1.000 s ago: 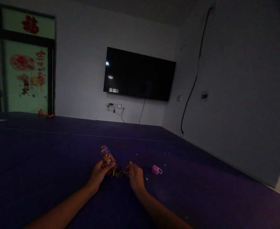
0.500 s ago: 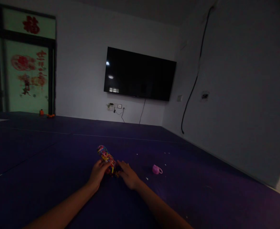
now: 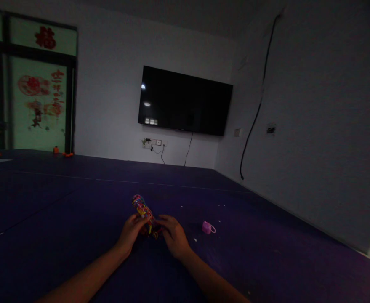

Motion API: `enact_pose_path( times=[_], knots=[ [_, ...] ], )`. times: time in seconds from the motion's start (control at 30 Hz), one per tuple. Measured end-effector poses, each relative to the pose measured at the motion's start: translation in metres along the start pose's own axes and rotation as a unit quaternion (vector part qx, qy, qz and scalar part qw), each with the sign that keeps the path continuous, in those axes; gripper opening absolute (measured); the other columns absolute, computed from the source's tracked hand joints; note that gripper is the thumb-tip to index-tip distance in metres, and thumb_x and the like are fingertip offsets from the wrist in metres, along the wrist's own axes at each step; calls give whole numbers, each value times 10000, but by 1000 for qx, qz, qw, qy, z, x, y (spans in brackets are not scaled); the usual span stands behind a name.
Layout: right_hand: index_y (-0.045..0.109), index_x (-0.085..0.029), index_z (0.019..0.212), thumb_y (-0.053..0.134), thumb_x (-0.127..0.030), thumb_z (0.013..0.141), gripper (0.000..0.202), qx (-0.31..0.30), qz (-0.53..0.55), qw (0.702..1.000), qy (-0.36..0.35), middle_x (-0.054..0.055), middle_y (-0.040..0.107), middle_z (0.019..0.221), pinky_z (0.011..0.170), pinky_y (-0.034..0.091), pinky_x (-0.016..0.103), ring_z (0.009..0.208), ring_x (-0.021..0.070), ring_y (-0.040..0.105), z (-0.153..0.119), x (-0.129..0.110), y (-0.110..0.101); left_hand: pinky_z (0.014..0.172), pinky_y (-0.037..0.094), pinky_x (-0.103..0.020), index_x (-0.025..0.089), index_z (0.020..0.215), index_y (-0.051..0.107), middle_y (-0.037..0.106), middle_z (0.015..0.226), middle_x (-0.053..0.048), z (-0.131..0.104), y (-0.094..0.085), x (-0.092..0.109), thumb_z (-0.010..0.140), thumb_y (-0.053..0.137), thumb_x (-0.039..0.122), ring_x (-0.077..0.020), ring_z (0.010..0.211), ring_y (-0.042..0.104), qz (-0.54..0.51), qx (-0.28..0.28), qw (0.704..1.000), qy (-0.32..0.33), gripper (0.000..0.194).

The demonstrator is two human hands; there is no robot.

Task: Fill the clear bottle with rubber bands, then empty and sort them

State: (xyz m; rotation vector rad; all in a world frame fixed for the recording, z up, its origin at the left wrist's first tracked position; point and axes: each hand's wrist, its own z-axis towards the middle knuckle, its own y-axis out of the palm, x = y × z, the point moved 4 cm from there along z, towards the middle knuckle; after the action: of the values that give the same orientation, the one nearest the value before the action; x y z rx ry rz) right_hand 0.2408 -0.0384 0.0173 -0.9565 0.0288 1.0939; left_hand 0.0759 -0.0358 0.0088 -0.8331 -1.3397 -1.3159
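Note:
A clear bottle (image 3: 139,203) packed with thin strips or bands of many colours lies tilted, its bottom end up and away from me. My left hand (image 3: 130,232) is closed around its lower part. My right hand (image 3: 174,236) is at the bottle's near end, fingers bent and close together; what they pinch is too dark and small to make out. Small yellow and red pieces (image 3: 155,235) lie on the dark purple floor between my hands. To the right of my right hand sits a pink cap (image 3: 206,227) with a loop.
White scraps (image 3: 195,240) are scattered on the floor (image 3: 77,210) near the cap. A television (image 3: 185,101) hangs on the far wall above sockets and cords. A black cable (image 3: 252,130) runs down the right wall. Orange objects (image 3: 56,150) stand by the glass door at left.
My right hand has shifted slightly, its fingers now more bent at the bottle's near end. My left hand keeps its hold on the bottle. The camera view has tilted a little.

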Motion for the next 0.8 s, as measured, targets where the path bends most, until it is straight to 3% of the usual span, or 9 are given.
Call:
enact_pose_path(
  times=[0.17,0.43,0.63,0.8],
  knots=[
    [436,-265,1333,447,-83,763,599,-77,-52,995,-32,65,322,1450,1039,318,438,1286,231,362,3,-14,3,517,427,-246,138,806,652,658,637,-16,2,-1,-1,529,750,414,-139,519,566,-13,-14,1000,-8,403],
    [172,-304,1435,485,-144,818,710,-128,-141,982,-9,63,37,1524,1067,267,433,1367,260,162,2,-12,14,503,394,-237,145,846,666,656,657,-18,-2,2,2,550,741,422,-137,532,555,14,-45,999,1,413],
    [157,-288,1440,494,-190,835,699,-131,-173,976,12,71,21,1525,1080,239,446,1375,277,108,1,-9,16,519,386,-233,153,857,645,640,648,-3,-4,8,3,575,719,398,-130,540,533,38,-102,994,-4,381],
    [247,-273,1419,498,-204,839,636,-128,-149,980,20,90,114,1515,1077,235,459,1373,278,119,1,-8,17,521,379,-238,151,829,638,624,632,-3,-4,8,3,573,713,419,-133,533,524,53,-96,994,5,378]
  ],
)
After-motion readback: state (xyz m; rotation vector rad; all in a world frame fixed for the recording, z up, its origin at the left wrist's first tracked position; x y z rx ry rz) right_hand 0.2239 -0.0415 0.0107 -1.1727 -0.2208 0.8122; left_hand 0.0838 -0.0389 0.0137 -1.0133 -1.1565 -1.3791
